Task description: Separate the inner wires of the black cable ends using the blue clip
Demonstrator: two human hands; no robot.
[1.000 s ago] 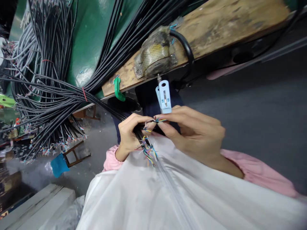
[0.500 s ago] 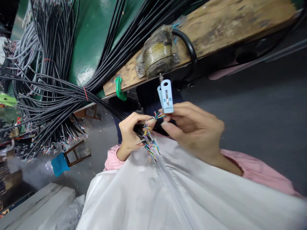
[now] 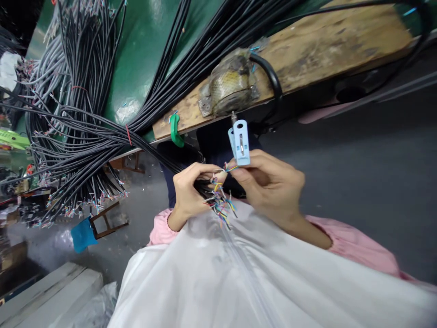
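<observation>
The left hand grips a bundle of black cables, their coloured wire ends fanning out above the white cloth. The right hand pinches one wire's tip beneath a pale blue clip hanging from the wooden surface.

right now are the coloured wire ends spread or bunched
Spread: the coloured wire ends fan apart from the black cables in the left hand.

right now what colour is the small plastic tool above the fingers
Light blue plastic tool, best seen in the head view.
</observation>
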